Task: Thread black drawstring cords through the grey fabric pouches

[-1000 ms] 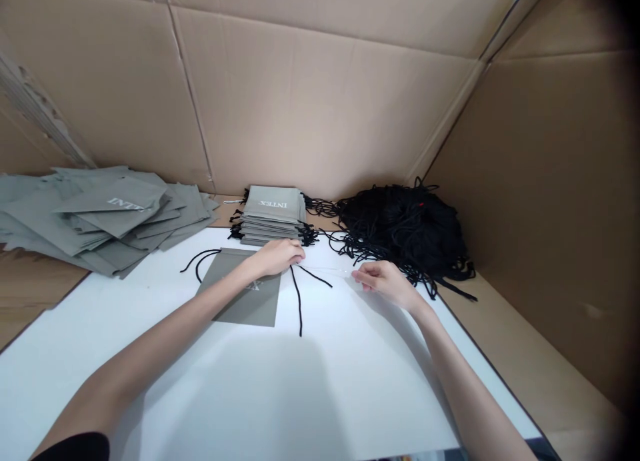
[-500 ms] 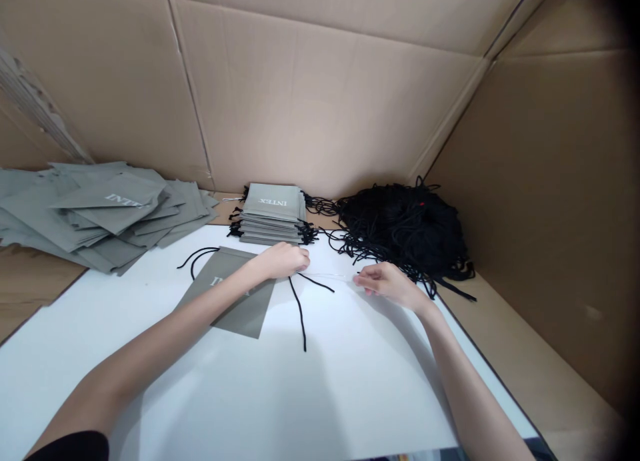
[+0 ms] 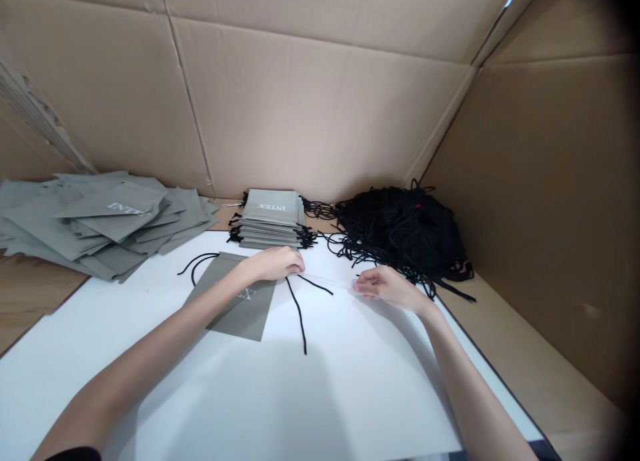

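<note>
A flat grey pouch point(image 3: 235, 301) with white lettering lies on the white sheet point(image 3: 280, 388). My left hand point(image 3: 274, 262) is closed on the pouch's right top corner, where black cord ends point(image 3: 299, 314) trail out toward me. My right hand point(image 3: 383, 286) is pinched shut on the end of a thin, pale threading rod point(image 3: 327, 279) that runs across to the left hand. Another loop of black cord point(image 3: 197, 260) sticks out at the pouch's left side.
A neat stack of grey pouches point(image 3: 273, 218) with cords stands behind the hands. A tangled heap of black cords point(image 3: 405, 231) lies at the back right. Loose grey pouches point(image 3: 100, 218) are piled at the left. Cardboard walls point(image 3: 310, 94) enclose the workspace.
The pouch has turned slightly and slid a little toward me under the left hand, and the cord ends trail lower. Both hands stay about where they were.
</note>
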Demonstrator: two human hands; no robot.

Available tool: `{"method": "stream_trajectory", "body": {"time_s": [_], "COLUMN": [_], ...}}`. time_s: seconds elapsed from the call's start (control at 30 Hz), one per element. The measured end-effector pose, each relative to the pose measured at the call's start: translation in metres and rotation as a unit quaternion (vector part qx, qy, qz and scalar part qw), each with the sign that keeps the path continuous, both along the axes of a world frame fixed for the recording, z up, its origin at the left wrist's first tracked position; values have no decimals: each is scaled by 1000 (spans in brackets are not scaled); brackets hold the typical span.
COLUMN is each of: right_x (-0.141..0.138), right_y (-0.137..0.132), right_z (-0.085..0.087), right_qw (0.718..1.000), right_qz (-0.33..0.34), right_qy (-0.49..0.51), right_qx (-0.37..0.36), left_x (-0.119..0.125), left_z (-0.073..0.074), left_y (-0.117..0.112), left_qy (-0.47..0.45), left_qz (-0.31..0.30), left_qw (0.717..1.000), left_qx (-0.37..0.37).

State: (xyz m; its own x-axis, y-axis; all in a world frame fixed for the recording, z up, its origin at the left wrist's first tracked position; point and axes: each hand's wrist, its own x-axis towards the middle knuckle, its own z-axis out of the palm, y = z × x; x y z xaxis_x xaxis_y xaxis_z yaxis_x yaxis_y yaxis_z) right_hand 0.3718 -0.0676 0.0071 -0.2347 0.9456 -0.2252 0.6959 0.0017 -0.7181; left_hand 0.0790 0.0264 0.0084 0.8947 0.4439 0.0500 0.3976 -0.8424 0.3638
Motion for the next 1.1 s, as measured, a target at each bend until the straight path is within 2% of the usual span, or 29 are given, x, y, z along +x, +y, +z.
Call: {"method": "stream_trajectory", "body": {"time_s": [0.3, 0.43, 0.53, 0.7, 0.8, 0.9, 1.0, 1.1], "right_x": [1, 0, 0, 0, 0, 0, 1, 1], "right_y": [-4, -6, -6, -4, -4, -3, -2, -2], "right_z": [-1, -1, -2, -2, -1, -2, -4, -5], "right_qw": [996, 994, 993, 992, 992, 992, 993, 993], "right_qz": [69, 81, 84, 85, 88, 89, 90, 88], "right_qy": [13, 8, 3, 3, 3, 1, -1, 0], "right_qx": [-63, -78, -88, -95, -90, -86, -80, -75], "left_x": [2, 1, -6, -20, -24, -24, -25, -29], "left_z": [-5, -6, -7, -7, -2, 10, 23, 25], "left_y": [-1, -3, 5, 13, 7, 1, 0, 4], "left_qy": [5, -24, -61, -99, -100, -97, -99, -120], "left_qz": [19, 42, 48, 46, 27, 12, 16, 55], "left_qw": [999, 998, 992, 966, 952, 947, 951, 961], "left_qx": [-26, -52, -104, -233, -287, -306, -294, -243]}}
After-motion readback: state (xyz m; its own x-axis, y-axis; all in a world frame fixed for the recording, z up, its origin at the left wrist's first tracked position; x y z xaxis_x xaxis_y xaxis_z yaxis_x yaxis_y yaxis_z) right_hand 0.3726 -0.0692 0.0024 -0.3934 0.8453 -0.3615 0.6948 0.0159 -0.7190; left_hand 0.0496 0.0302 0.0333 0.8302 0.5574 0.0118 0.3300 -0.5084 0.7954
